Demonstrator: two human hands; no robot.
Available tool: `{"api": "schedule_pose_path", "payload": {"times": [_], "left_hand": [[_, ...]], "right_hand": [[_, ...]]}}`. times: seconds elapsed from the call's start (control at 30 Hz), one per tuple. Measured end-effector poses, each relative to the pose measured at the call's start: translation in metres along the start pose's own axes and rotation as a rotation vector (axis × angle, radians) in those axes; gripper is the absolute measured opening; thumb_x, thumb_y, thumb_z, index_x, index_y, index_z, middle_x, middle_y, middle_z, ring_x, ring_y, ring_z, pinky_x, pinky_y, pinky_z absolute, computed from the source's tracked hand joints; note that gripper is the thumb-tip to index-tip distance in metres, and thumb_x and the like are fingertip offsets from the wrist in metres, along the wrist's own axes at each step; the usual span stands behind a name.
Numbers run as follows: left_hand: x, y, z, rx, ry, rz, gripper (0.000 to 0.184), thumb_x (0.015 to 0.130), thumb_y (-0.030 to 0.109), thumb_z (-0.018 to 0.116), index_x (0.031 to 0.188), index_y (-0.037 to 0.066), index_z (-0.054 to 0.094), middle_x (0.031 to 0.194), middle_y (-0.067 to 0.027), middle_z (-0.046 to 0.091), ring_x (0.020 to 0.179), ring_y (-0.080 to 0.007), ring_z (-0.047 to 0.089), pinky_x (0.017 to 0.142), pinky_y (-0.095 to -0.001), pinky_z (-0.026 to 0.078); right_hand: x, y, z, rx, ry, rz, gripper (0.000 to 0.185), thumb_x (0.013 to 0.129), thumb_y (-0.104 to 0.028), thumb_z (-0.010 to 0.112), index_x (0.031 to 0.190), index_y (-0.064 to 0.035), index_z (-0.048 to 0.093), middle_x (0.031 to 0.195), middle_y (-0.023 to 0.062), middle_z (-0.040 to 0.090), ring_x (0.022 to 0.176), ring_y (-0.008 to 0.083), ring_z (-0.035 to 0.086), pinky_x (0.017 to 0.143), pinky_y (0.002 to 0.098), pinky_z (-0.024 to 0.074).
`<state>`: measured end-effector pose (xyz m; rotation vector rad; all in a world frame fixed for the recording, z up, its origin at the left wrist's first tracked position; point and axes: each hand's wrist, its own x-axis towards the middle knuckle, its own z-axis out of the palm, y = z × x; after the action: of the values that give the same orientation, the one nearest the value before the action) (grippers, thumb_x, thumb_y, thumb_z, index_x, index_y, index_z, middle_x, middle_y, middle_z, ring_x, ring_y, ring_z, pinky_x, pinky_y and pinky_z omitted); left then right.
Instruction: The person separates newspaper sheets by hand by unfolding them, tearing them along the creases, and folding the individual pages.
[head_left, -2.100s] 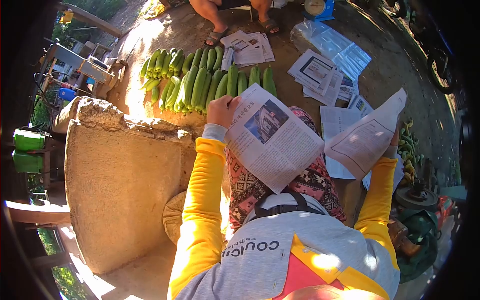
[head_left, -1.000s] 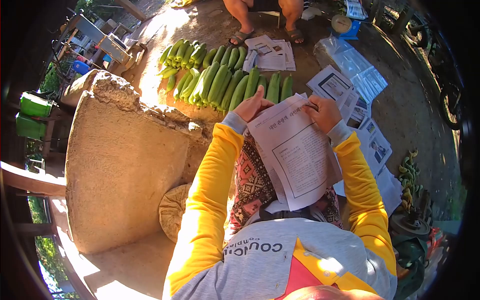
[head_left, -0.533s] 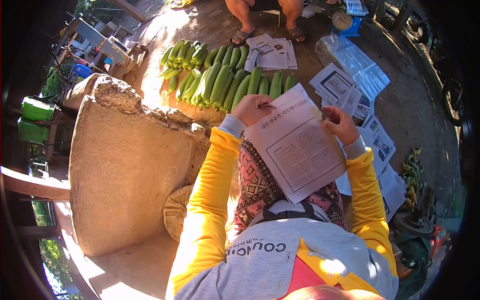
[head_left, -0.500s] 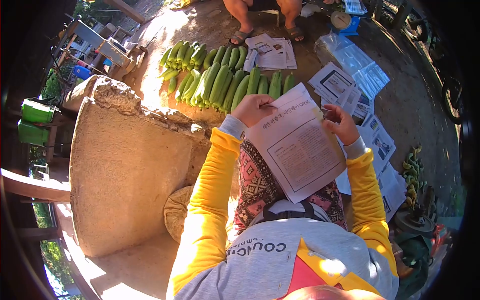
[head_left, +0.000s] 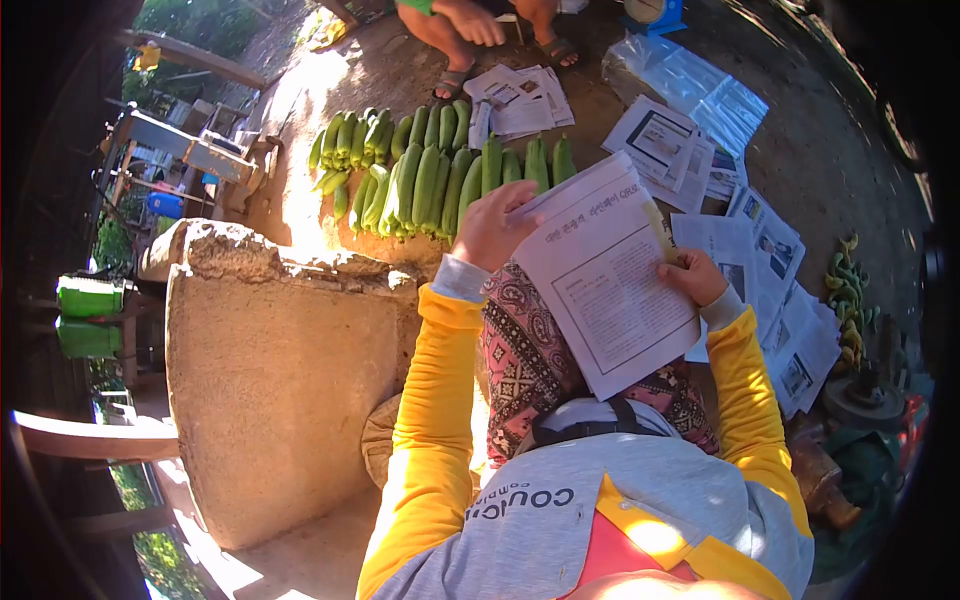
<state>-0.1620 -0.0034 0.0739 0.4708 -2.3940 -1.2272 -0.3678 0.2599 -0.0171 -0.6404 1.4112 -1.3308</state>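
Above my lap I hold a stack of printed paper sheets (head_left: pixel 615 285), tilted, with Korean print on the top sheet. My left hand (head_left: pixel 492 225) grips the upper left edge, its fingers partly behind the paper. On the right edge, my right hand (head_left: pixel 695 277) pinches the sheets with the thumb on the front. Just beyond the paper, long green gourd-like vegetables (head_left: pixel 425 185) lie in rows on the ground. More printed sheets (head_left: pixel 745 250) are spread on the ground to the right of my hands.
A clear plastic sheet (head_left: pixel 690 85) and a blue scale (head_left: pixel 655 15) are at the upper right. Another person's hand (head_left: pixel 470 20) and sandalled feet show at the top, near a paper pile (head_left: pixel 520 100). A concrete block (head_left: pixel 285 390) stands left. Curved green produce (head_left: pixel 847 300) lies right.
My right hand has moved lower along the paper's right edge and now pinches it. My view has shifted slightly, and the other person's hand and green sleeve have come into view.
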Motion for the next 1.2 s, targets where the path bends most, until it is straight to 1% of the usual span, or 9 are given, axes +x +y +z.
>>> {"api": "schedule_pose_path", "payload": {"times": [0.07, 0.2, 0.4, 0.6, 0.8, 0.97, 1.07, 1.13, 1.2], "left_hand": [[-0.008, -0.013, 0.001, 0.025, 0.035, -0.053, 0.042, 0.079, 0.016, 0.067, 0.116, 0.003, 0.053, 0.102, -0.0135, 0.062, 0.09, -0.0245, 0.06, 0.081, -0.0338, 0.047], [-0.04, -0.029, 0.014, 0.173, 0.049, -0.126, 0.041, 0.081, 0.018, 0.065, 0.117, 0.002, 0.053, 0.105, -0.0146, 0.06, 0.097, -0.0254, 0.057, 0.086, -0.0343, 0.045], [-0.071, -0.04, 0.037, -0.018, 0.185, -0.259, 0.026, 0.084, 0.014, 0.06, 0.105, -0.001, 0.059, 0.104, -0.0137, 0.06, 0.096, -0.0236, 0.057, 0.087, -0.0315, 0.043], [-0.062, -0.036, 0.04, 0.084, 0.148, -0.285, 0.023, 0.086, 0.012, 0.056, 0.103, -0.004, 0.059, 0.101, -0.0109, 0.061, 0.096, -0.0198, 0.056, 0.087, -0.0296, 0.042], [-0.059, -0.028, 0.042, 0.054, 0.116, -0.353, 0.025, 0.088, 0.013, 0.054, 0.106, -0.003, 0.058, 0.104, -0.0102, 0.06, 0.098, -0.0188, 0.055, 0.088, -0.0294, 0.041], [-0.061, -0.029, 0.04, 0.036, 0.114, -0.38, 0.026, 0.09, 0.014, 0.053, 0.108, -0.003, 0.058, 0.106, -0.009, 0.06, 0.099, -0.0164, 0.054, 0.089, -0.0281, 0.041], [-0.062, -0.033, 0.041, -0.009, 0.124, -0.406, 0.026, 0.09, 0.014, 0.053, 0.109, -0.003, 0.057, 0.107, -0.0088, 0.06, 0.1, -0.0158, 0.053, 0.09, -0.0278, 0.04], [-0.06, -0.035, 0.041, -0.013, 0.115, -0.414, 0.026, 0.09, 0.014, 0.053, 0.109, -0.004, 0.057, 0.107, -0.0088, 0.059, 0.1, -0.0158, 0.053, 0.09, -0.0278, 0.04], [-0.058, -0.035, 0.043, -0.01, 0.113, -0.396, 0.027, 0.09, 0.014, 0.053, 0.109, -0.004, 0.057, 0.107, -0.0091, 0.059, 0.1, -0.016, 0.053, 0.09, -0.0277, 0.04]], "right_hand": [[0.001, 0.025, -0.03, -0.081, 0.168, 0.012, 0.037, 0.078, -0.024, 0.069, 0.104, 0.0022, 0.063, 0.09, 0.0047, 0.065, 0.08, 0.0114, 0.059, 0.076, 0.0241, 0.0453], [0.008, 0.147, -0.144, -0.292, 0.492, 0.109, 0.041, 0.081, -0.027, 0.066, 0.109, 0.0035, 0.06, 0.096, 0.0085, 0.064, 0.082, 0.0139, 0.058, 0.077, 0.0242, 0.0439], [-0.032, 0.208, -0.194, -0.156, 0.759, 0.324, 0.051, 0.081, -0.039, 0.062, 0.116, -0.0012, 0.057, 0.104, 0.0106, 0.064, 0.092, 0.0202, 0.059, 0.082, 0.0291, 0.0432], [0.033, 0.23, -0.224, -0.333, 0.802, 0.252, 0.052, 0.082, -0.039, 0.062, 0.115, -0.0002, 0.057, 0.108, 0.0144, 0.063, 0.094, 0.0229, 0.059, 0.082, 0.0306, 0.0436], [0.157, 0.171, -0.228, -0.142, 0.887, 0.035, 0.039, 0.079, -0.035, 0.064, 0.109, -0.0089, 0.063, 0.093, 0.0085, 0.067, 0.086, 0.0196, 0.062, 0.075, 0.032, 0.0468], [0.197, 0.136, -0.224, 0.282, 0.969, 0.19, 0.04, 0.08, -0.039, 0.062, 0.104, -0.0061, 0.063, 0.09, 0.0093, 0.066, 0.078, 0.0256, 0.063, 0.073, 0.0342, 0.0478], [0.178, 0.172, -0.23, -0.539, 0.934, 0.332, 0.035, 0.081, -0.033, 0.06, 0.104, -0.0061, 0.062, 0.094, 0.0106, 0.065, 0.083, 0.029, 0.063, 0.076, 0.0352, 0.0483], [0.153, 0.225, -0.223, -0.675, 1.04, 0.153, 0.036, 0.08, -0.031, 0.06, 0.106, -0.0062, 0.06, 0.1, 0.0123, 0.064, 0.088, 0.0319, 0.061, 0.08, 0.0369, 0.0482], [0.09, 0.23, -0.199, -0.523, 0.951, 0.244, 0.043, 0.078, -0.035, 0.06, 0.11, -0.0069, 0.06, 0.113, 0.0131, 0.059, 0.107, 0.0297, 0.054, 0.094, 0.037, 0.0406]]}}
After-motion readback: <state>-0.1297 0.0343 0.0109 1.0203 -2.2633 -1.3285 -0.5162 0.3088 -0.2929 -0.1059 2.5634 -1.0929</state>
